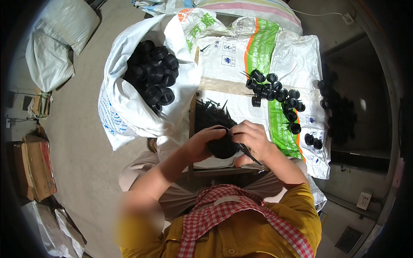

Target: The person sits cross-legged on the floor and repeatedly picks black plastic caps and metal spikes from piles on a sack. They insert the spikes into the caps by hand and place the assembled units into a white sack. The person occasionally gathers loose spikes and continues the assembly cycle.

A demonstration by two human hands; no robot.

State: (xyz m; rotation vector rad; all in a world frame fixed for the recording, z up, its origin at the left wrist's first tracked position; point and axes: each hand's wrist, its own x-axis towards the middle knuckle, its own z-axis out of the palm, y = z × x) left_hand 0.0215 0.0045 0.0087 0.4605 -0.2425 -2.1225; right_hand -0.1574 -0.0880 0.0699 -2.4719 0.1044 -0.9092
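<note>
Both hands are meeting over the near edge of the surface (223,64), clamping on a black round piece (223,148): the left hand (198,145) is gripping it from nine o'clock, the right hand (254,139) from two o'clock. Thin black strips (251,155) are jutting below the right hand toward four o'clock; I cannot tell how they are being held. A pile of slender black pieces (211,117) is lying at eleven o'clock from the hands, black caps (272,93) are sitting scattered at one o'clock, and a white sack (116,81) is holding black rings (155,72) at ten o'clock.
</note>
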